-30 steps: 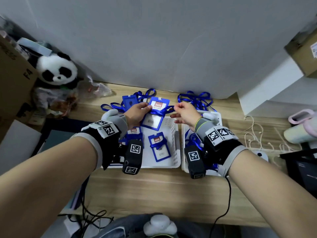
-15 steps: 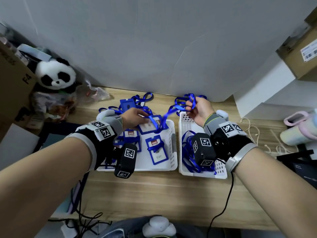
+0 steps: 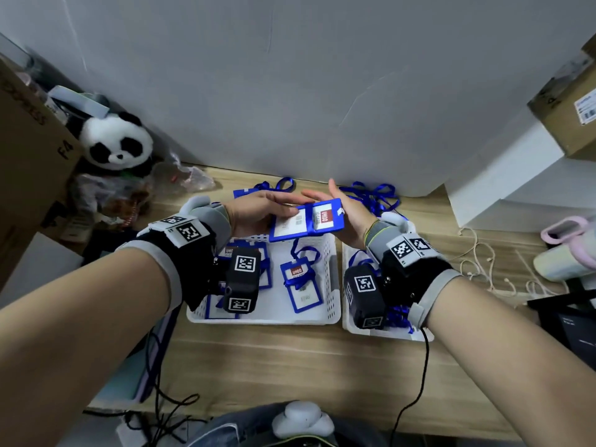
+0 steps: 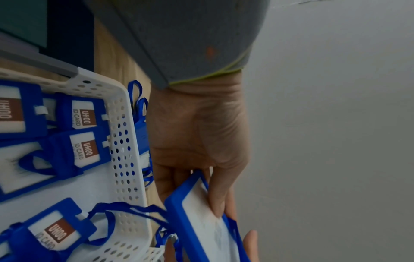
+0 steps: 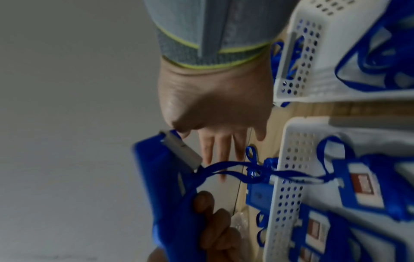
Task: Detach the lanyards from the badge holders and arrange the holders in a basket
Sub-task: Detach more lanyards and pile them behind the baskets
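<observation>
1. My left hand (image 3: 258, 209) reaches in from the left with its fingers nearly straight, and its thumb lies on the face of the blue badge holder (image 3: 306, 219). In the left wrist view the fingers (image 4: 170, 179) run under the holder's back while the thumb presses on the card window, so the hand pinches the holder's left end.
2. The left forearm comes up from the lower left, with the wrist above the far left part of the left basket (image 3: 332, 285).
3. The badge holder is held nearly level in the air above the far edge of the left basket, with its red label toward the right and a white clip tab at its right end.
4. My right hand (image 3: 348, 211) stands to the right of the holder with its fingers spread and straight, pointing away from me. The base of its thumb touches the holder's clip end. It grips nothing.
5. The right forearm comes up from the lower right, with the wrist over the near left part of the right basket (image 3: 348, 324), where loose blue lanyards (image 3: 396, 314) lie.
6. Half a second ago my right hand was raised and clutching a lanyard over the right basket. That lanyard is now out of its grasp, and the hand has come back to the holder. The left hand has lifted the holder from the basket's edge.
</observation>
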A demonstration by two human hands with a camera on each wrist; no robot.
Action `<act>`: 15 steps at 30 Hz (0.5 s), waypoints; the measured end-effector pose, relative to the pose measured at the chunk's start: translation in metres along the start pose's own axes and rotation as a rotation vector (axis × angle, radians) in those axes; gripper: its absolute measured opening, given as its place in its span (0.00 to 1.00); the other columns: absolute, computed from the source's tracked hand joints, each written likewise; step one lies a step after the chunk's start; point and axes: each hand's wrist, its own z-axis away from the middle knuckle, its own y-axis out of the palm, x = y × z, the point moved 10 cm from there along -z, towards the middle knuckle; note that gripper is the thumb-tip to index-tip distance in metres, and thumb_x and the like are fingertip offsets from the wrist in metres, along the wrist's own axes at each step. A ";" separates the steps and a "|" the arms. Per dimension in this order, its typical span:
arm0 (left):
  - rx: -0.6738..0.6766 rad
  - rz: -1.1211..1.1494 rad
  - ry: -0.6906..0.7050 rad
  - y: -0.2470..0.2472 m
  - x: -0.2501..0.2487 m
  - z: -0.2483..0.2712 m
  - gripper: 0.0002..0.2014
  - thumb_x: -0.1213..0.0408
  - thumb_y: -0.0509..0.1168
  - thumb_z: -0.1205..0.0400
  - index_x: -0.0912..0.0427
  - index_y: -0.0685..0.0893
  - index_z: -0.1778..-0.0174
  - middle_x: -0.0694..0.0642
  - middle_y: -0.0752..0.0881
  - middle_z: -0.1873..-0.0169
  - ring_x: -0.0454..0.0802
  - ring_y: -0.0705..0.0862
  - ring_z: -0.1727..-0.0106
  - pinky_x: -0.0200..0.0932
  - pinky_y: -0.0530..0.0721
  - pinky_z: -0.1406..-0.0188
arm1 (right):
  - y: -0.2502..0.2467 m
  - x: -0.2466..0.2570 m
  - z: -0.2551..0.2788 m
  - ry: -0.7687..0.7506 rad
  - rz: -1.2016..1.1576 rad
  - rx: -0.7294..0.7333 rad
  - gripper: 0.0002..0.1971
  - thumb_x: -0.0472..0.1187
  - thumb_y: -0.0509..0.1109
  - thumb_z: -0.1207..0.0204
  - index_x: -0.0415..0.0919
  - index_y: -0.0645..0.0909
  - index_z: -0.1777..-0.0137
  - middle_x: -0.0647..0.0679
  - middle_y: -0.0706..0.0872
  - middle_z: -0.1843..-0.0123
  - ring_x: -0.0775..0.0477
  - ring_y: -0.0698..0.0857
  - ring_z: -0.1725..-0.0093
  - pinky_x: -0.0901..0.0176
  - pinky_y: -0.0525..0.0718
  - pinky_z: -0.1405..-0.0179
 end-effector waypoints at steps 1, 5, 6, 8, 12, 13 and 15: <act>0.026 0.005 -0.011 0.003 0.000 0.001 0.17 0.72 0.60 0.18 0.47 0.91 0.55 0.54 0.90 0.54 0.48 0.88 0.56 0.44 0.89 0.61 | 0.012 -0.002 0.001 0.028 -0.025 0.117 0.35 0.64 0.39 0.18 0.43 0.74 0.27 0.42 0.81 0.31 0.46 0.79 0.31 0.54 0.72 0.27; 0.040 -0.038 -0.109 -0.006 0.008 0.006 0.14 0.74 0.60 0.18 0.52 0.86 0.47 0.56 0.89 0.52 0.49 0.88 0.56 0.44 0.90 0.60 | 0.003 -0.003 -0.003 0.071 0.066 -0.028 0.24 0.60 0.55 0.19 0.42 0.84 0.48 0.44 0.88 0.53 0.48 0.88 0.52 0.58 0.81 0.44; 0.021 -0.074 -0.147 -0.011 0.012 0.008 0.14 0.74 0.60 0.18 0.53 0.85 0.46 0.57 0.88 0.52 0.48 0.88 0.59 0.43 0.90 0.65 | -0.014 0.003 -0.004 0.027 0.148 -0.190 0.17 0.55 0.62 0.20 0.42 0.82 0.59 0.46 0.85 0.63 0.51 0.84 0.66 0.60 0.80 0.57; -0.078 -0.224 -0.205 -0.029 0.019 0.010 0.12 0.73 0.62 0.18 0.55 0.85 0.44 0.60 0.87 0.47 0.48 0.87 0.60 0.41 0.88 0.68 | -0.038 0.014 -0.002 -0.066 0.221 -0.384 0.15 0.45 0.70 0.23 0.44 0.74 0.70 0.52 0.71 0.77 0.53 0.68 0.78 0.61 0.69 0.70; -0.320 -0.274 -0.173 -0.060 0.021 0.009 0.13 0.71 0.66 0.20 0.53 0.84 0.42 0.61 0.84 0.41 0.54 0.85 0.50 0.48 0.87 0.52 | -0.056 0.008 -0.001 -0.002 0.207 -0.425 0.13 0.31 0.71 0.28 0.41 0.74 0.71 0.51 0.73 0.81 0.52 0.71 0.77 0.61 0.72 0.70; -0.331 -0.224 -0.156 -0.060 0.021 0.009 0.13 0.71 0.66 0.21 0.53 0.83 0.42 0.61 0.83 0.40 0.55 0.85 0.48 0.49 0.87 0.50 | -0.054 0.006 -0.001 0.020 0.272 -0.406 0.13 0.30 0.69 0.27 0.41 0.74 0.71 0.49 0.76 0.75 0.51 0.74 0.72 0.61 0.74 0.68; -0.299 -0.145 -0.135 -0.052 0.019 0.008 0.13 0.72 0.67 0.21 0.53 0.83 0.44 0.62 0.82 0.39 0.56 0.83 0.44 0.50 0.86 0.49 | -0.048 0.002 -0.001 0.034 0.326 -0.372 0.10 0.31 0.64 0.23 0.43 0.75 0.65 0.48 0.80 0.64 0.53 0.78 0.61 0.62 0.75 0.61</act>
